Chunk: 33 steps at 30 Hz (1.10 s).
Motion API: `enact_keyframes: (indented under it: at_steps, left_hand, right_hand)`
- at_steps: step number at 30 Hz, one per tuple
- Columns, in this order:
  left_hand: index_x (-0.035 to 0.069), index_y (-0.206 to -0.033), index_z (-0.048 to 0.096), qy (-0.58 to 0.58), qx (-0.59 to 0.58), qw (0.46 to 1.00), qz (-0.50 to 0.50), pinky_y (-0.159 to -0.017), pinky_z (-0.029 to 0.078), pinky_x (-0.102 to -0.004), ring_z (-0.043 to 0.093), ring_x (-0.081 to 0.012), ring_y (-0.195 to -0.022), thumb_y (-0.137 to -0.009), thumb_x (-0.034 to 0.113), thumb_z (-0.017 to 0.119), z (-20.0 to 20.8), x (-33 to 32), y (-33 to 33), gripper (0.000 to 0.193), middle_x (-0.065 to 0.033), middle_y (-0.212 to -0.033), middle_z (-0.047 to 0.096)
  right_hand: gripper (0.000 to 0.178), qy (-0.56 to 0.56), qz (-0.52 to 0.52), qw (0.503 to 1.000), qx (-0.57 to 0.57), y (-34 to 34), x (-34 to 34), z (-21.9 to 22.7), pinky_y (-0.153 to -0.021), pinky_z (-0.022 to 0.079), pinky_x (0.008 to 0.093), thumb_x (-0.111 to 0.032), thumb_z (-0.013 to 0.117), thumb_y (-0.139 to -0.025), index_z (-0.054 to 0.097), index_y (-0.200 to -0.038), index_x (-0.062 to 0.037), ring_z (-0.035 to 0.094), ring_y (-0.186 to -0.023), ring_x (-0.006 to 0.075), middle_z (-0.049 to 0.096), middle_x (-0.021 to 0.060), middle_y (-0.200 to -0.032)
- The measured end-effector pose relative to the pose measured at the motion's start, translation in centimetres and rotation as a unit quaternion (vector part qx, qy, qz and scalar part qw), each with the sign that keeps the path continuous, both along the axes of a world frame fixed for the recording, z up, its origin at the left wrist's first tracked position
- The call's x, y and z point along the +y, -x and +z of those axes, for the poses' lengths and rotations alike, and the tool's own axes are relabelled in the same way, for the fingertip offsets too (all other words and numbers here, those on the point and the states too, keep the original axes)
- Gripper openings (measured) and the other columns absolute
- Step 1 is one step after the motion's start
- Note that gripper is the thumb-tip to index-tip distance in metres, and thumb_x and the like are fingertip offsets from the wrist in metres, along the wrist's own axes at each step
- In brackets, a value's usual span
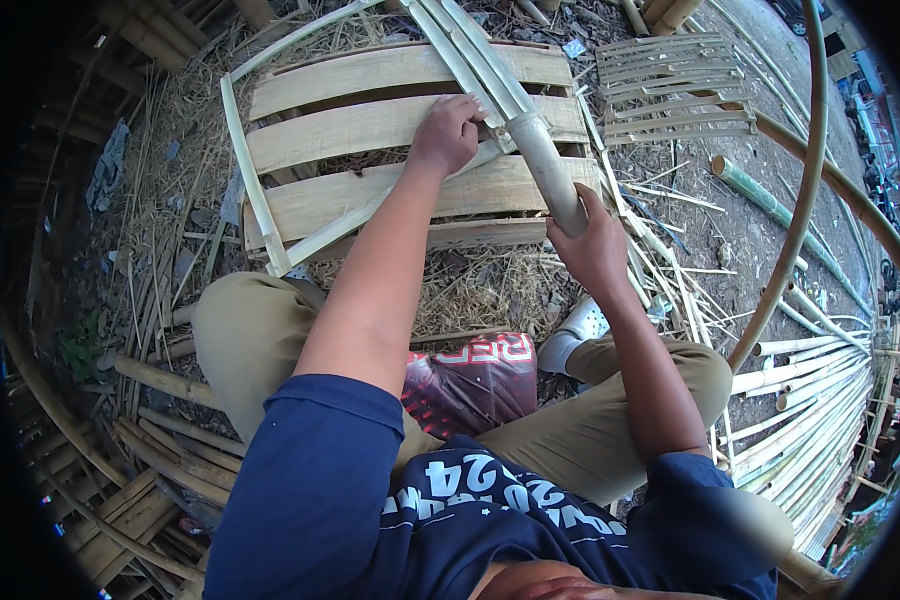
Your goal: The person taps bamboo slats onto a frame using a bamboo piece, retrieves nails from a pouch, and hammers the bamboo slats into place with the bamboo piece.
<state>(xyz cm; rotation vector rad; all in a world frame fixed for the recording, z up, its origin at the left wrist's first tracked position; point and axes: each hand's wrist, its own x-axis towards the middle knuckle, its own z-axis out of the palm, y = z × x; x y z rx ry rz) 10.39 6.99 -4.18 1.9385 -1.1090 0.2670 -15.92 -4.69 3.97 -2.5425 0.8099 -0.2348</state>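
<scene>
A bamboo pole (550, 172) lies slantwise over a low slatted wooden platform (340, 133). Its near end is a whole round tube, while the far part is split lengthwise into strips (467, 62). My right hand (592, 245) is wrapped round the tube's near end. Fingers curled, my left hand (448, 135) grips the edge of a split strip just beyond the tube; the fingertips are partly hidden. A pale bent bamboo strip (253, 170) runs along the platform's left side and back under my left forearm toward the pole.
A small rack of thin slats (675, 88) lies at the far right. A curved pole (808, 190) arches up on the right, with a green bamboo pole (770, 205) behind it. Many bamboo poles (810, 400) are stacked at the lower right. Shavings (470, 290) litter the ground.
</scene>
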Motion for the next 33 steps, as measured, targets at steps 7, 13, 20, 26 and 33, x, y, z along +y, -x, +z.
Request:
enact_keyframes:
  at_steps: [7, 13, 20, 26, 33]
  left_hand:
    - [-0.001, -0.101, 0.074, 0.002, 0.003, 1.0, 0.001, -0.11, 0.047, -0.045, 0.06, -0.0386, -0.123, -0.082, 0.002, 0.045, -0.1, 0.1, 0.0, 0.035, -0.0223, -0.128, 0.068]
    - [-0.001, -0.101, 0.074, 0.004, -0.006, 1.0, 0.006, -0.111, 0.046, -0.0441, 0.061, -0.037, -0.123, -0.083, 0.003, 0.045, -0.5, 0.2, -0.1, 0.035, -0.0213, -0.127, 0.069]
    - [0.0, -0.1, 0.076, 0.009, 0.01, 1.0, -0.011, -0.117, 0.04, -0.0481, 0.06, -0.0365, -0.128, -0.086, 0.005, 0.043, -0.6, -0.1, -0.3, 0.036, -0.0193, -0.124, 0.071]
    - [-0.001, -0.099, 0.075, 0.005, 0.02, 1.0, 0.006, -0.117, 0.041, -0.047, 0.062, -0.0379, -0.124, -0.084, 0.004, 0.043, -0.6, -0.2, -0.3, 0.036, -0.0226, -0.124, 0.07]
    - [-0.001, -0.098, 0.075, 0.013, 0.009, 1.0, 0.004, -0.111, 0.046, -0.0452, 0.063, -0.0383, -0.122, -0.084, 0.002, 0.043, -0.6, -0.1, -0.5, 0.035, -0.0232, -0.124, 0.07]
  right_hand:
    - [0.068, 0.022, 0.01, 1.0, 0.009, 0.2, 0.2, 0.0, -0.08, 0.057, 0.0511, -0.031, 0.078, -0.082, 0.055, -0.142, -0.0072, 0.073, -0.089, 0.0439, 0.074, 0.0256, -0.097]
    - [0.066, 0.004, 0.018, 1.0, 0.023, 0.1, 0.6, 0.4, -0.08, 0.057, 0.0514, -0.029, 0.078, -0.083, 0.053, -0.14, -0.0067, 0.072, -0.087, 0.0445, 0.074, 0.0265, -0.097]
    - [0.065, 0.076, 0.004, 0.992, 0.101, 0.0, 0.3, -1.8, -0.075, 0.055, 0.0552, -0.026, 0.073, -0.087, 0.047, -0.141, -0.0028, 0.071, -0.084, 0.0482, 0.072, 0.0273, -0.094]
    - [0.057, 0.036, -0.001, 0.999, 0.019, 0.1, 1.9, 1.4, -0.071, 0.054, 0.0549, -0.023, 0.071, -0.088, 0.05, -0.136, -0.0021, 0.071, -0.08, 0.0447, 0.072, 0.0244, -0.086]
    - [0.059, 0.01, 0.013, 1.0, -0.02, -0.1, 2.3, -0.6, -0.07, 0.054, 0.0544, -0.024, 0.072, -0.087, 0.05, -0.137, -0.0015, 0.071, -0.079, 0.0441, 0.072, 0.0243, -0.086]
